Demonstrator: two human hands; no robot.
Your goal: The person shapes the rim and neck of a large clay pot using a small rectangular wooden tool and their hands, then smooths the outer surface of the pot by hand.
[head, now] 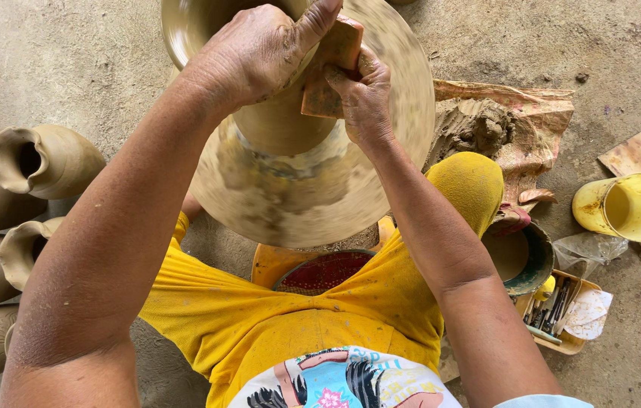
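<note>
A wet clay pot (279, 121) spins on a blurred potter's wheel (290, 196) between my knees. My left hand (256, 49) curls over the pot's rim, its thumb pointing up and to the right. My right hand (362, 94) presses a flat brown shaping rib (332, 64) against the pot's outer wall. Both hands are smeared with clay. The pot's inside is mostly hidden by my left hand.
Several unfired clay jugs (45, 159) lie on the floor at left. A lump of raw clay (475, 125) rests on paper at right. A yellow cup (630, 205), a water bowl (524, 257) and a small tray of tools (558, 310) stand at right.
</note>
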